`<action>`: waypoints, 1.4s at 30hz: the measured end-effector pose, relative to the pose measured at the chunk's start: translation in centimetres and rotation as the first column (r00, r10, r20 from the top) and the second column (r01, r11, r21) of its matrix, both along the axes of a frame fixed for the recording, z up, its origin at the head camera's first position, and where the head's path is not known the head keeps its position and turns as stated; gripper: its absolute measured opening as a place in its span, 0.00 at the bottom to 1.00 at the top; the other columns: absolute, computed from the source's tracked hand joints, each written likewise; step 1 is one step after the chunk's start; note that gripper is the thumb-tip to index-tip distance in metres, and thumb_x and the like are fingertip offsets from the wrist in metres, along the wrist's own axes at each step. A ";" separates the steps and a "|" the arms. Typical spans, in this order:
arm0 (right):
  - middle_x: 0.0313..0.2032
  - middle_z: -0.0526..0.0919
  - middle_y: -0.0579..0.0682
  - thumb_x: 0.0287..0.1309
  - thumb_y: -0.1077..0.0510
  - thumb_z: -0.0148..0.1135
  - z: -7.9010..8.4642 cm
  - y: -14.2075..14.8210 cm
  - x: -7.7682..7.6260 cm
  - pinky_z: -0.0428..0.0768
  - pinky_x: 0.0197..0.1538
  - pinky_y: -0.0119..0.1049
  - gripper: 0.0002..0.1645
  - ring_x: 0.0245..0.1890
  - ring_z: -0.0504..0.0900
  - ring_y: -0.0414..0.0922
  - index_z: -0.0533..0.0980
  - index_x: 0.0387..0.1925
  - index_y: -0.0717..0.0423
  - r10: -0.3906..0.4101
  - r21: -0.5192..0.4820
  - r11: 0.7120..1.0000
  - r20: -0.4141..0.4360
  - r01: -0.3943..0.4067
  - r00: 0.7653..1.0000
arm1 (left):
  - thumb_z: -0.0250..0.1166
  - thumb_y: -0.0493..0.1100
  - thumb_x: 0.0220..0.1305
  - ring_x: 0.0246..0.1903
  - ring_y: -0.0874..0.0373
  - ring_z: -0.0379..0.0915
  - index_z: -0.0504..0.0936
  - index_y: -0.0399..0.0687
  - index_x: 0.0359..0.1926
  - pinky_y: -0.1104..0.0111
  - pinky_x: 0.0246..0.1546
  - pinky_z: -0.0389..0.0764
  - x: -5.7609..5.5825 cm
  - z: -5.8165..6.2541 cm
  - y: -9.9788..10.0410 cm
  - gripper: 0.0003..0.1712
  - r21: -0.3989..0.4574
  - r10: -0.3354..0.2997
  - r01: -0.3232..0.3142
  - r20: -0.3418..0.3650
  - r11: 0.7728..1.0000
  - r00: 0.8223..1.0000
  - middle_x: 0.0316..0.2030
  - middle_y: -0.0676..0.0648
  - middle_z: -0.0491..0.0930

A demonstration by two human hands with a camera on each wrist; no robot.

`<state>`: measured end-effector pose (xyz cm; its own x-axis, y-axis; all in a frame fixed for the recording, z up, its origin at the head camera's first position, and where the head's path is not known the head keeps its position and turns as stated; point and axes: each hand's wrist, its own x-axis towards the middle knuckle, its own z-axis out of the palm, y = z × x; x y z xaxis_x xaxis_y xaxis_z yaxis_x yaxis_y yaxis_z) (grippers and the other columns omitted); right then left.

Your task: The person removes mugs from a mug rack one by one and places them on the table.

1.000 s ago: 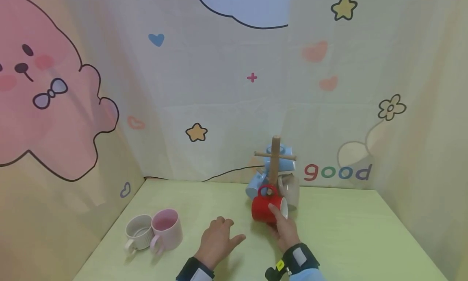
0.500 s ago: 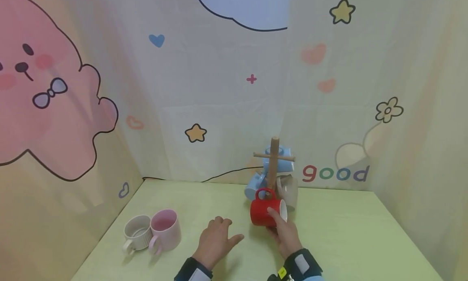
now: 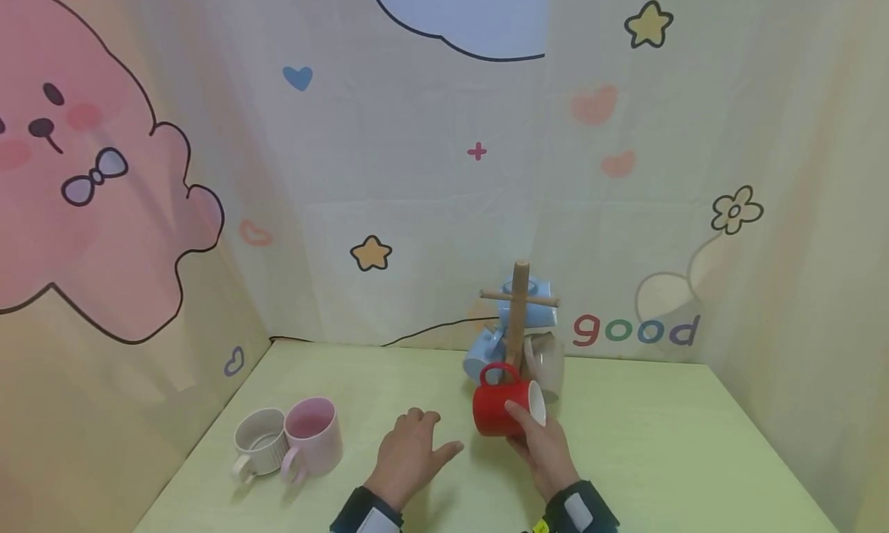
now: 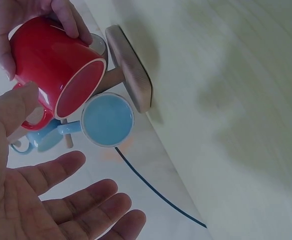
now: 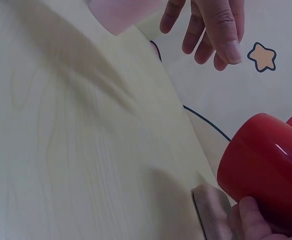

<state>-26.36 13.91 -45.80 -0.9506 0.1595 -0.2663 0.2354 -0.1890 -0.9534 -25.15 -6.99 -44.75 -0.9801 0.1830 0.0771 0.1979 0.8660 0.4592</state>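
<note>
My right hand (image 3: 545,450) grips a red mug (image 3: 496,409) by its body. The mug lies sideways in the air, handle up and white inside facing right. Just behind it stands a wooden mug rack (image 3: 517,317) with crossing pegs. A light blue mug (image 3: 538,305) hangs high on the rack, another blue mug (image 3: 481,357) low on the left, and a grey-beige mug (image 3: 549,367) on the right. My left hand (image 3: 411,456) hovers left of the red mug, fingers spread and holding nothing. In the left wrist view the rack's wooden base (image 4: 131,70) rests on the table.
A white ribbed mug (image 3: 262,440) and a pink mug (image 3: 316,436) stand side by side at the left of the pale yellow-green table (image 3: 660,448). A printed curtain (image 3: 417,132) hangs behind the table's back edge.
The right hand has drawn the red mug toward me and slightly down, and its handle has come away from the rack's front peg. The left hand has barely moved.
</note>
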 end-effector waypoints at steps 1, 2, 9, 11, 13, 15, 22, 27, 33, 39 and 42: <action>0.69 0.60 0.68 0.59 0.42 0.69 0.1 0.0 0.1 0.70 0.63 0.53 0.56 0.64 0.66 0.66 0.49 0.73 0.65 0.002 0.001 1.000 -0.004 -0.002 1.000 | 0.71 0.61 0.57 0.44 0.45 0.72 0.79 0.39 0.55 0.49 0.45 0.80 0.0 0.0 0.0 0.35 -0.001 0.001 -0.001 0.000 1.000 1.000 0.47 0.37 0.76; 0.68 0.60 0.68 0.59 0.42 0.69 0.2 0.0 0.2 0.70 0.63 0.53 0.56 0.64 0.66 0.66 0.49 0.73 0.66 0.006 0.002 1.000 -0.007 -0.006 1.000 | 0.72 0.60 0.57 0.44 0.45 0.72 0.79 0.39 0.55 0.49 0.45 0.80 0.0 0.1 0.0 0.35 0.000 0.000 0.000 -0.002 1.000 1.000 0.47 0.38 0.76; 0.67 0.63 0.66 0.57 0.42 0.71 0.5 0.0 0.7 0.71 0.62 0.52 0.56 0.61 0.68 0.65 0.51 0.72 0.65 0.023 0.053 0.998 -0.020 -0.022 1.000 | 0.72 0.60 0.57 0.45 0.44 0.73 0.79 0.39 0.56 0.48 0.45 0.80 0.2 0.3 0.2 0.35 0.011 -0.002 0.002 -0.031 1.000 1.000 0.48 0.37 0.76; 0.66 0.63 0.66 0.56 0.42 0.72 0.5 0.0 0.8 0.72 0.61 0.52 0.56 0.61 0.69 0.65 0.52 0.71 0.65 0.031 0.078 0.997 -0.029 -0.029 0.999 | 0.72 0.60 0.57 0.46 0.43 0.73 0.79 0.39 0.56 0.48 0.45 0.80 0.3 0.5 0.2 0.36 0.018 -0.001 0.002 -0.041 1.000 0.999 0.49 0.37 0.76; 0.66 0.64 0.66 0.56 0.42 0.72 0.3 0.1 1.0 0.73 0.60 0.52 0.56 0.60 0.70 0.65 0.53 0.71 0.64 0.039 0.113 0.993 -0.038 -0.034 0.999 | 0.72 0.60 0.57 0.47 0.43 0.73 0.78 0.39 0.57 0.48 0.45 0.80 0.3 0.6 0.3 0.36 0.025 0.000 0.001 -0.049 1.000 0.999 0.50 0.37 0.77; 0.65 0.65 0.65 0.54 0.42 0.73 0.2 0.2 1.1 0.74 0.59 0.52 0.55 0.59 0.71 0.64 0.54 0.70 0.64 0.040 0.150 0.988 -0.041 -0.034 0.998 | 0.72 0.60 0.57 0.47 0.43 0.74 0.78 0.39 0.58 0.48 0.46 0.80 0.4 0.8 0.3 0.37 0.030 0.003 -0.001 -0.050 1.000 0.999 0.50 0.37 0.77; 0.61 0.69 0.65 0.52 0.43 0.75 0.3 0.4 2.0 0.78 0.56 0.53 0.54 0.55 0.73 0.62 0.57 0.68 0.64 0.059 0.255 0.966 -0.052 -0.044 0.997 | 0.72 0.61 0.56 0.47 0.43 0.74 0.75 0.41 0.61 0.49 0.47 0.81 0.5 1.1 0.4 0.39 0.032 -0.006 0.007 -0.044 0.999 0.999 0.52 0.37 0.77; 0.60 0.71 0.63 0.47 0.44 0.78 0.3 0.6 2.5 0.81 0.52 0.51 0.54 0.54 0.74 0.60 0.59 0.67 0.62 0.084 0.329 0.942 -0.064 -0.058 0.994 | 0.72 0.62 0.55 0.49 0.42 0.75 0.75 0.42 0.62 0.48 0.47 0.81 0.7 1.3 0.6 0.41 0.042 -0.015 0.017 -0.065 0.999 0.998 0.53 0.38 0.76; 0.56 0.75 0.60 0.43 0.45 0.81 0.3 0.7 2.8 0.82 0.48 0.51 0.52 0.49 0.75 0.56 0.63 0.63 0.61 0.148 0.433 0.897 -0.098 -0.092 0.984 | 0.73 0.62 0.55 0.50 0.42 0.74 0.74 0.43 0.63 0.47 0.48 0.80 0.9 1.7 0.8 0.42 0.051 -0.029 0.032 -0.056 0.998 0.998 0.55 0.38 0.76; 0.55 0.76 0.56 0.38 0.47 0.83 0.7 0.5 3.0 0.81 0.47 0.54 0.53 0.50 0.76 0.55 0.65 0.63 0.58 0.210 0.513 0.850 -0.122 -0.119 0.970 | 0.73 0.62 0.54 0.52 0.43 0.74 0.74 0.43 0.64 0.46 0.48 0.80 1.0 1.9 0.7 0.43 0.068 -0.053 0.056 -0.040 0.996 0.998 0.56 0.39 0.76; 0.53 0.77 0.55 0.36 0.46 0.84 0.9 0.4 3.2 0.81 0.47 0.54 0.53 0.49 0.76 0.54 0.67 0.63 0.57 0.241 0.567 0.814 -0.130 -0.128 0.962 | 0.73 0.62 0.54 0.53 0.44 0.74 0.73 0.43 0.64 0.47 0.48 0.80 1.0 1.9 0.6 0.43 0.068 -0.079 0.080 -0.026 0.994 0.997 0.56 0.39 0.76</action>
<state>-23.11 14.28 -44.85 -0.9991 0.0412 -0.0027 0.0193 0.4071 -0.9132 -24.15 -6.38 -42.88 -0.9604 0.2539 0.1149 0.2763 0.8136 0.5115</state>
